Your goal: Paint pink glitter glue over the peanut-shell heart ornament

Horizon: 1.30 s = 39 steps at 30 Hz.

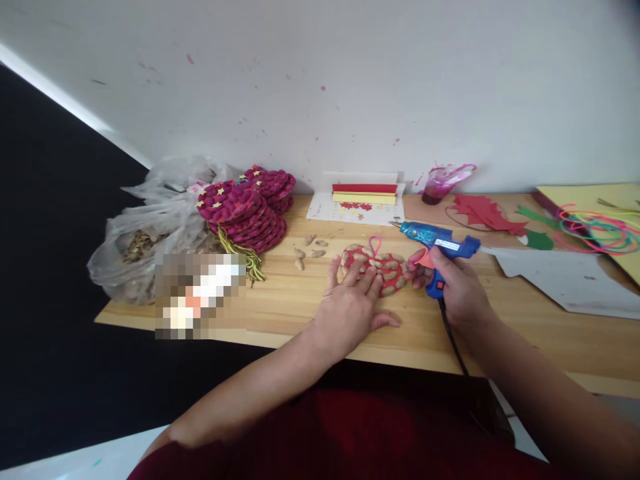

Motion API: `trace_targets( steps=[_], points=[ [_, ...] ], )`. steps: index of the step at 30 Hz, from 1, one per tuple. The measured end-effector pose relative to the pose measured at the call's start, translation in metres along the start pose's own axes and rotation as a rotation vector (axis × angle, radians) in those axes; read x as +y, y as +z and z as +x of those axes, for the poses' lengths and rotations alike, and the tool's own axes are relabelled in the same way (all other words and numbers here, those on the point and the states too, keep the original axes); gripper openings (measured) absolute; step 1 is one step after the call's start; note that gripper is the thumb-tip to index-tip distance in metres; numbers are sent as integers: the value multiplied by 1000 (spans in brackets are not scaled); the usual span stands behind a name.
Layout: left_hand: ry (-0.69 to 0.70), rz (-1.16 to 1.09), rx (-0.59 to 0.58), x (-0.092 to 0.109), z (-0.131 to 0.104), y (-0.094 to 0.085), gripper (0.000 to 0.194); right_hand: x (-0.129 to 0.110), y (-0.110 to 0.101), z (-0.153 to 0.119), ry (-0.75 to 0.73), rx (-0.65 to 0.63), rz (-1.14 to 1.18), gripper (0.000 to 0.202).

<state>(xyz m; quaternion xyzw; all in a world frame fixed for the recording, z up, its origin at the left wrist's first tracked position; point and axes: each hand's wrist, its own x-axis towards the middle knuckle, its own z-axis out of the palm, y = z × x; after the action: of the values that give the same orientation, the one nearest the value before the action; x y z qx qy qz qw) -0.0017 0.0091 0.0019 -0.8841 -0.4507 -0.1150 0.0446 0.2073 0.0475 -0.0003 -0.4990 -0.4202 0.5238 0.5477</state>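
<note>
My left hand [350, 303] lies on a red piece [393, 285] covered with peanut shells, its fingers spread over the shells. A pink loop [375, 245] sticks up from the top of that piece. In my right hand [463, 290] is a blue glue gun [437, 239], its nozzle pointing left above the table and its black cord hanging over the front edge. The right fingertips are beside the right edge of the red piece. Several loose peanut shells [299, 254] lie to the left of it.
Purple braided discs [245, 213] with yellow stars are stacked left, beside plastic bags [135, 267] of shells. Behind stand coloured strips [365, 193] and a cup of purple liquid [437, 187]. Red paper [487, 213], white paper [575, 277] and coloured cords [607, 230] lie right on the wooden table [280, 313].
</note>
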Motion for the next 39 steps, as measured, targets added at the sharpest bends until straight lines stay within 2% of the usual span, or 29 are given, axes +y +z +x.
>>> trace_targets(
  steps=[12,19,21,23,25,27,28,29,32,33,35,37,39],
  points=[
    [0,12,-4,0,0,-1,77,-8,5,-5,11,40,-24,46],
    [-11,-34,-12,2,-5,4,81,-8,6,-3,31,69,22,50],
    [-12,-51,-1,2,-10,1,85,-6,4,-2,27,68,19,49],
    [3,-66,61,-4,-16,-9,87,-5,3,-1,22,66,1,48],
    [33,-118,161,-19,-26,-26,78,-4,1,-1,13,60,-11,45],
    [-51,-213,263,-44,-41,-45,56,-3,0,0,5,53,-7,41],
    [-121,-243,315,-60,-52,-55,43,-3,-1,0,9,52,-1,40],
    [-228,-240,356,-77,-64,-65,38,-2,-1,0,16,54,8,39],
    [-600,-33,424,-132,-106,-88,34,-1,-1,0,37,57,23,40],
    [-731,40,422,-149,-119,-94,35,-1,-1,0,40,56,19,40],
    [-922,125,321,-177,-142,-103,37,-1,-1,0,35,53,6,41],
    [-1046,148,237,-197,-155,-104,44,-2,0,1,26,65,2,41],
    [-1124,121,223,-211,-157,-99,54,-1,1,2,23,81,-1,43]
  ],
)
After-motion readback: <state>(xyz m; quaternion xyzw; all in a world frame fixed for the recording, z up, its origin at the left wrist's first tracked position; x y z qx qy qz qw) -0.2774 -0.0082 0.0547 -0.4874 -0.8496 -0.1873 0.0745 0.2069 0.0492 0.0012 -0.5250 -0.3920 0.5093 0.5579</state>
